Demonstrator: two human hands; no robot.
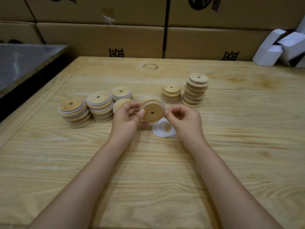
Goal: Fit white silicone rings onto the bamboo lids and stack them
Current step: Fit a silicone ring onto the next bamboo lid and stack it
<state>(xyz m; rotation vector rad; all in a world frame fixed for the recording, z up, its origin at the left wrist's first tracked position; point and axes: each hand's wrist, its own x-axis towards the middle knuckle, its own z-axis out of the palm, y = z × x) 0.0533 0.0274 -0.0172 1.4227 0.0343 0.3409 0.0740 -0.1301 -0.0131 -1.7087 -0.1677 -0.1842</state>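
Observation:
My left hand [127,114] grips a round bamboo lid [151,111] with a centre hole, tilted toward me above the table. A white silicone ring [163,107] runs round the lid's edge, and my right hand [183,117] pinches that ring at the lid's right side. Loose white rings [160,131] lie in a small pile on the table just below the lid. Left of my hands stand several stacks of lids with white rings [75,111] [99,105] [121,94]. Two stacks of plain bamboo lids [171,93] [195,90] stand behind and to the right.
The work happens on a pale wooden table [148,162]. Brown cardboard boxes [102,40] are piled behind it. White cartons [280,47] lie at the back right corner. A dark metal surface [24,63] sits to the left of the table.

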